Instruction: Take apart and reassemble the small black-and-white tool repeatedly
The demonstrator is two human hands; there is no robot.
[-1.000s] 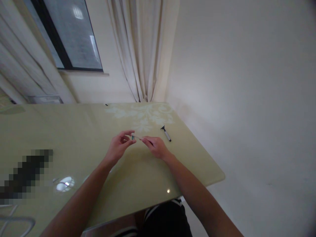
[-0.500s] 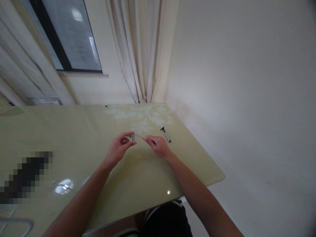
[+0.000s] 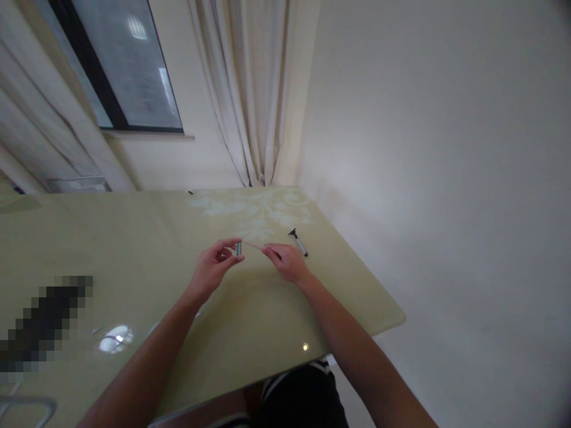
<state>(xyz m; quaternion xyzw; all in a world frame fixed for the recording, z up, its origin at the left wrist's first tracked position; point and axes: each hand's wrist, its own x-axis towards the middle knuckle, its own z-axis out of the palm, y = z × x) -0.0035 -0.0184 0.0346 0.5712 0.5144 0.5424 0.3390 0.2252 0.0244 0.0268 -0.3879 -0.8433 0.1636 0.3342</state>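
Fingers on the left hand [image 3: 212, 267] had this tiny greenish piece [image 3: 238, 248] pinched over the desk [image 3: 250, 333], while the right hand [image 3: 286, 262] gripped a skinny pale stick [image 3: 253, 245] pointed right at it, razor [image 3: 300, 244] lying nearby.

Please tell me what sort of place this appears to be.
Probably a room in a home, though I can't be certain: a window, long pale curtains and a glossy table with a leafy pattern suggest it.

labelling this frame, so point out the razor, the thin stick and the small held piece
Razor [image 3: 301, 245]: head view, grey handle.
Thin stick [image 3: 253, 244]: head view, middle of visible shaft.
Small held piece [image 3: 238, 248]: head view, greenish face.
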